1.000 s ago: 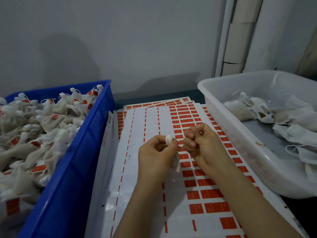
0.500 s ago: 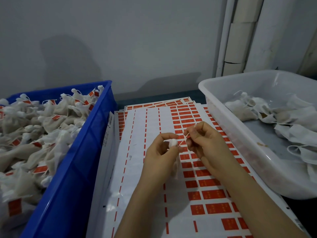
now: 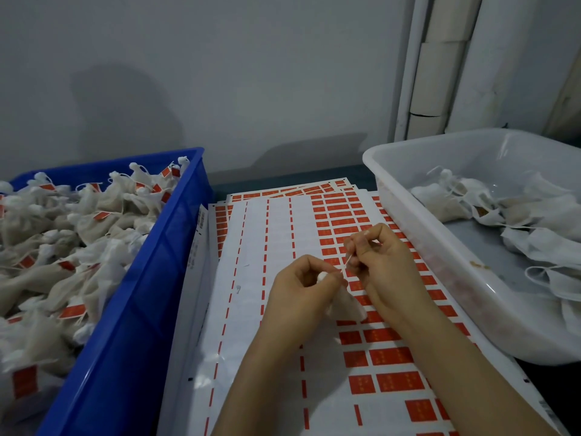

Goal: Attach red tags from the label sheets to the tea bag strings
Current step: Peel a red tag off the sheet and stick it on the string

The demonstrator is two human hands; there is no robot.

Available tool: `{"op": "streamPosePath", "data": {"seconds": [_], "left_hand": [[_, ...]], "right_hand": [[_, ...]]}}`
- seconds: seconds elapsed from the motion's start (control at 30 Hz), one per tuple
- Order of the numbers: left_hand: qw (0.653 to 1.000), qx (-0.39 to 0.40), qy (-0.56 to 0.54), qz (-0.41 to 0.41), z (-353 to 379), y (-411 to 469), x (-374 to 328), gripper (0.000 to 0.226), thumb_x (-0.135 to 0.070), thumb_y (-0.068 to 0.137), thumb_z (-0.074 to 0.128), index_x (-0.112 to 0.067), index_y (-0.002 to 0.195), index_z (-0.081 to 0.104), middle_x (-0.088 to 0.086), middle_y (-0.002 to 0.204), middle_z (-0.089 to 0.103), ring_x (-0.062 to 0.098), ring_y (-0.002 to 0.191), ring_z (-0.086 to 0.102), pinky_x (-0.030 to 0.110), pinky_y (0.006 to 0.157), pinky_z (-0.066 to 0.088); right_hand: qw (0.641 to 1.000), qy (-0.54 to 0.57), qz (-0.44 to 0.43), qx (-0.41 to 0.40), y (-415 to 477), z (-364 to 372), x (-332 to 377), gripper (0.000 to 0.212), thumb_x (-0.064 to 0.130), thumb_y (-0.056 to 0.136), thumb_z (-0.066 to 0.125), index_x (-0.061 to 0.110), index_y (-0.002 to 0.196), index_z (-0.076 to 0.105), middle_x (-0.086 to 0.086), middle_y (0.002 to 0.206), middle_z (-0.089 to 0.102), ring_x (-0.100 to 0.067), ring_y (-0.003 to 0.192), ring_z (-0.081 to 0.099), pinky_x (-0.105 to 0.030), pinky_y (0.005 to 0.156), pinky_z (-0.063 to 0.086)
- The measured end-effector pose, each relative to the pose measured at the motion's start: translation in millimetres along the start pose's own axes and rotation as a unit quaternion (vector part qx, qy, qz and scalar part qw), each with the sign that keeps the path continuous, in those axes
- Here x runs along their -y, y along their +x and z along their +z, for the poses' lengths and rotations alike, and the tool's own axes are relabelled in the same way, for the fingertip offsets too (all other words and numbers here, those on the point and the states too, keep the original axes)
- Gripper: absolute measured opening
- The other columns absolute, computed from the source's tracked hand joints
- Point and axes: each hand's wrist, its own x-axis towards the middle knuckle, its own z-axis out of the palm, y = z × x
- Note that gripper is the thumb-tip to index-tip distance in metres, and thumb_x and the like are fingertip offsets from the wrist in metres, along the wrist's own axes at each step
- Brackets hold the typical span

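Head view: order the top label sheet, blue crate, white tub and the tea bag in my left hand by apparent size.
1. top label sheet
2. blue crate and white tub: look alike, both cut off by the frame, so unranked
3. tea bag in the left hand

Left grip (image 3: 303, 289), right grip (image 3: 385, 265), both curled

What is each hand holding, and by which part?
The left hand grips a tea bag at its gathered top; the right hand pinches that bag's string a little way from the bag.
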Motion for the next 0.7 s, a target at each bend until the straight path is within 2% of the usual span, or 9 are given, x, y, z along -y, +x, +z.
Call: {"op": "streamPosePath", "data": {"seconds": [0.07, 0.13, 0.23, 0.3, 0.4, 0.53, 0.7], "left_hand": [[1.000, 0.004, -0.018, -0.014, -3, -1, -1, 0.015, -0.016, 0.086, 0.061, -0.031, 0.087, 0.063, -0.011, 0.075, 0.067, 0.001, 0.072, 0.064, 0.007, 0.051, 0.047], [0.999, 0.014, -0.032, -0.025, -5, -2, -3, 0.022, -0.014, 0.088, 0.058, -0.035, 0.090, 0.061, -0.006, 0.077, 0.068, 0.006, 0.071, 0.065, 0.010, 0.050, 0.047], [0.998, 0.009, -0.065, -0.025, -8, -5, -7, 0.022, -0.023, 0.093, 0.053, -0.037, 0.079, 0.061, -0.021, 0.073, 0.063, -0.008, 0.067, 0.061, 0.003, 0.047, 0.042], [0.997, 0.007, -0.074, -0.023, -9, -7, -10, 0.020, -0.037, 0.092, 0.052, -0.036, 0.076, 0.064, -0.021, 0.070, 0.065, -0.009, 0.069, 0.062, 0.004, 0.050, 0.042], [0.997, 0.030, -0.064, -0.007, -8, -7, -12, 0.021, -0.040, 0.091, 0.052, -0.032, 0.086, 0.071, -0.012, 0.085, 0.072, 0.004, 0.086, 0.065, 0.008, 0.065, 0.044], [0.998, 0.046, -0.041, -0.003, -8, -6, -12, 0.016, -0.035, 0.089, 0.058, -0.039, 0.078, 0.069, -0.020, 0.081, 0.070, -0.003, 0.082, 0.064, 0.002, 0.057, 0.045], [0.994, 0.036, -0.092, -0.037, -10, -5, -11, 0.017, -0.035, 0.088, 0.057, -0.032, 0.080, 0.072, -0.007, 0.081, 0.074, 0.012, 0.077, 0.071, 0.020, 0.062, 0.056]], "right_hand": [[0.998, 0.035, 0.023, 0.035, 0, -2, 3, 0.012, 0.018, 0.091, 0.052, 0.019, 0.081, 0.058, 0.001, 0.073, 0.063, -0.012, 0.060, 0.057, -0.022, 0.065, 0.051], [0.997, 0.005, 0.000, 0.082, -1, -4, 3, 0.010, 0.020, 0.090, 0.054, 0.019, 0.081, 0.059, 0.006, 0.071, 0.064, -0.012, 0.065, 0.061, -0.020, 0.068, 0.052], [0.987, -0.065, -0.059, 0.137, -4, -5, 4, 0.007, 0.028, 0.086, 0.058, 0.026, 0.081, 0.062, 0.016, 0.074, 0.066, -0.003, 0.074, 0.064, -0.014, 0.066, 0.052], [0.983, -0.057, -0.069, 0.161, -6, -4, 4, 0.008, 0.021, 0.086, 0.060, 0.026, 0.082, 0.065, 0.018, 0.079, 0.068, 0.001, 0.077, 0.065, -0.008, 0.062, 0.049], [0.984, -0.026, -0.055, 0.166, -4, -6, 4, 0.012, 0.018, 0.086, 0.060, 0.026, 0.082, 0.067, 0.016, 0.082, 0.070, -0.001, 0.080, 0.066, -0.009, 0.061, 0.049], [0.988, -0.026, -0.050, 0.142, -1, -8, 3, 0.007, 0.025, 0.084, 0.063, 0.028, 0.081, 0.068, 0.016, 0.079, 0.069, -0.003, 0.079, 0.066, -0.012, 0.063, 0.052], [0.987, -0.015, -0.047, 0.153, -1, -9, 4, 0.012, 0.027, 0.084, 0.062, 0.031, 0.075, 0.069, 0.013, 0.079, 0.069, -0.005, 0.077, 0.066, -0.014, 0.064, 0.052]]}}
